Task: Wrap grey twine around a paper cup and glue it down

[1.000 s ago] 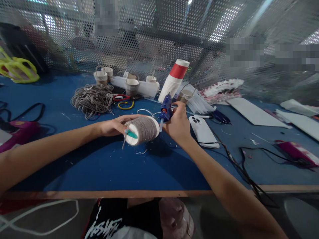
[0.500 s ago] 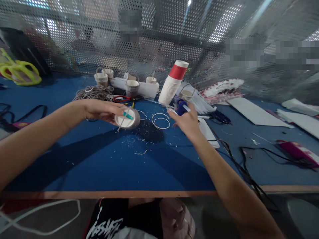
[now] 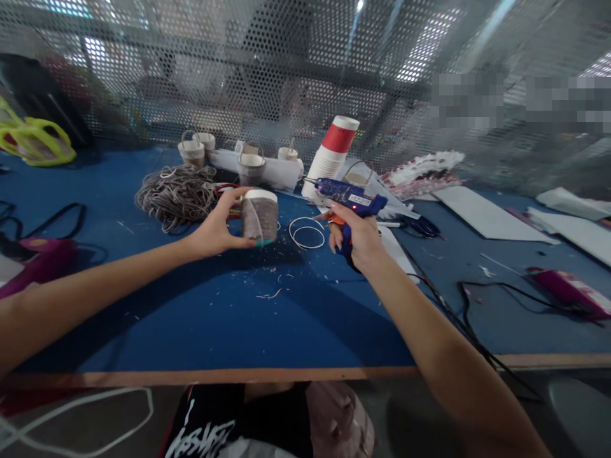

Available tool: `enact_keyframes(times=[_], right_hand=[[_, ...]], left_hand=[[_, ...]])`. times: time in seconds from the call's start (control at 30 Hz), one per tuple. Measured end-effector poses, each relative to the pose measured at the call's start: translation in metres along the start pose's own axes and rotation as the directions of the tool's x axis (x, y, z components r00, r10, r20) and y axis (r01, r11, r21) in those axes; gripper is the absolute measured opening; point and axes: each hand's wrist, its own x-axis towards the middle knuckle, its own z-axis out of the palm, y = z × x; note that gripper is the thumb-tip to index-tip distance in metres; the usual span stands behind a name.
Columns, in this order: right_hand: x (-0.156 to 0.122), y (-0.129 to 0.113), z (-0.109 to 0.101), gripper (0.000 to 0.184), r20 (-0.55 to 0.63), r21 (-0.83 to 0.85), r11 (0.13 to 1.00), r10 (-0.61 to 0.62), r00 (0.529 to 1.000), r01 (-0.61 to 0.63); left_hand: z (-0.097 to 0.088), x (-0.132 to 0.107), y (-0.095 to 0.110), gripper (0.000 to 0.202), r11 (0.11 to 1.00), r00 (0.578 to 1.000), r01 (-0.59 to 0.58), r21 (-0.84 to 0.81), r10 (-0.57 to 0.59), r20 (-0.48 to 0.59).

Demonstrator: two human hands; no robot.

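Note:
My left hand (image 3: 222, 222) grips a paper cup (image 3: 259, 216) wrapped in grey-brown cord, with a white band along its upper end and a loose cord strand down its side. The thumb presses at the lower end, fingers at the top. My right hand (image 3: 356, 238) is closed round the handle of a blue hot glue gun (image 3: 351, 194), whose small light glows red. Its nozzle points left and stays apart from the cup. Between the hands, a white cord coil (image 3: 307, 233) lies on the blue table (image 3: 229, 331).
A heap of grey cord (image 3: 176, 194) lies left. Behind stand a stack of paper cups (image 3: 329, 152) and several small cord-wrapped baskets (image 3: 251, 166). White boards (image 3: 491, 213) and a purple glue gun (image 3: 568, 289) with a black cable are on the right. Perforated metal rises behind.
My left hand has turned the cup from its end facing me to its side facing me. My right hand has turned the glue gun from pointing away to pointing left.

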Motion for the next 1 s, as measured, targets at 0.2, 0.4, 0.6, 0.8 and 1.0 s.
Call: enact_keyframes(times=[0.2, 0.4, 0.6, 0.8, 1.0], right_hand=[[-0.014, 0.001, 0.010, 0.037, 0.163, 0.012, 0.997, 0.075, 0.984, -0.078], [-0.027, 0.005, 0.020, 0.039, 0.219, -0.034, 0.994, 0.109, 0.970, -0.104], [-0.032, 0.012, 0.023, 0.041, 0.266, -0.057, 0.994, 0.105, 0.958, -0.093], [-0.034, 0.015, 0.025, 0.040, 0.220, -0.080, 0.994, 0.094, 0.971, -0.078], [-0.034, 0.019, 0.024, 0.040, 0.182, -0.151, 0.986, 0.103, 0.978, -0.076]], left_hand=[[0.010, -0.009, -0.018, 0.081, 0.987, 0.994, -0.112, 0.113, 0.110, 0.018], [0.009, -0.007, -0.015, 0.082, 0.950, 0.975, -0.223, 0.218, 0.222, 0.034], [0.008, -0.010, -0.007, 0.081, 0.934, 0.969, -0.248, 0.256, 0.240, 0.063], [0.008, -0.010, -0.006, 0.078, 0.926, 0.962, -0.271, 0.262, 0.264, 0.064], [0.008, -0.010, -0.006, 0.079, 0.926, 0.963, -0.271, 0.262, 0.261, 0.074]])
